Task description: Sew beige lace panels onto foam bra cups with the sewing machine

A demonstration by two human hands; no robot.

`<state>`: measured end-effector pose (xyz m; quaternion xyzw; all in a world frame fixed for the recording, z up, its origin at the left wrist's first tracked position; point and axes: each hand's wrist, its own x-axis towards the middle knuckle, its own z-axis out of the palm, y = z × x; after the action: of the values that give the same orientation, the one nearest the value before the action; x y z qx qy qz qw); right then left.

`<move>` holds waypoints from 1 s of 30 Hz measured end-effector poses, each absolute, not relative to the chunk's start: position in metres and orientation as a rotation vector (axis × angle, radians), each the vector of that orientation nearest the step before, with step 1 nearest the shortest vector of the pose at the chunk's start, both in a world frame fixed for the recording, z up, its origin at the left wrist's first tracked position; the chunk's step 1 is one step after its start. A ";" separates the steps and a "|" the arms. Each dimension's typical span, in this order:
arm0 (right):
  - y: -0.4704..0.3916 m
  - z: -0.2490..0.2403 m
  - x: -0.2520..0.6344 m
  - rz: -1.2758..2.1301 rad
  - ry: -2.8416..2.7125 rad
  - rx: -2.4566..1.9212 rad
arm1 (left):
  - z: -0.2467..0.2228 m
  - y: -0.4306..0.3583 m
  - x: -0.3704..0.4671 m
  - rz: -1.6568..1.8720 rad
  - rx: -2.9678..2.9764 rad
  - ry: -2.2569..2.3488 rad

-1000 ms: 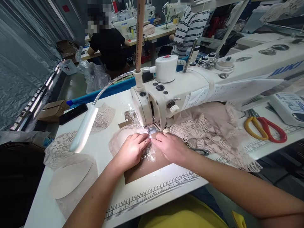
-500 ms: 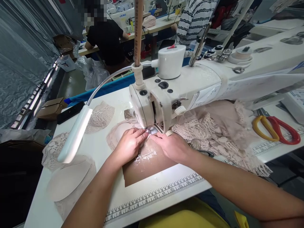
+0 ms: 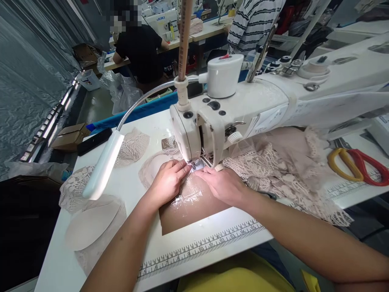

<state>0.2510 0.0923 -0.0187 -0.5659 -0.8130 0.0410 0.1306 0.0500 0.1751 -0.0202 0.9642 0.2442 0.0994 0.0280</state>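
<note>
Left hand [image 3: 170,180], right hand [image 3: 225,184] loosely bent by presser foot [image 3: 198,164]; grip unclear. Ruler [image 3: 202,246] shows 5–15; rear machine [image 3: 167,23] "JUKI".

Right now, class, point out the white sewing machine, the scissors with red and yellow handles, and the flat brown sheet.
White sewing machine [image 3: 267,97]: head view, top of its arm.
Scissors [image 3: 355,165]: head view, yellow handle.
Brown sheet [image 3: 193,215]: head view, bare lower part.

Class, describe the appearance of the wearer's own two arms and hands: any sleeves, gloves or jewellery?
The left hand and right hand are ungloved. Both forearms are bare, without visible sleeves, watch or bracelet. No rings can be made out.
</note>
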 end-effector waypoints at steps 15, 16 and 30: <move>0.093 -0.015 0.251 0.119 -2.371 -1.667 | -0.019 0.173 0.050 0.312 2.953 0.774; 0.093 -0.015 0.251 0.125 -2.371 -1.669 | -0.018 0.173 0.050 0.306 2.953 0.775; 0.093 -0.015 0.250 0.151 -2.367 -1.680 | -0.016 0.172 0.052 0.268 2.958 0.803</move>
<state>0.2499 0.0927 -0.0146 -0.5739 -0.8088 0.0514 0.1173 0.0515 0.1722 -0.0164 0.9609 0.2609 0.0871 0.0322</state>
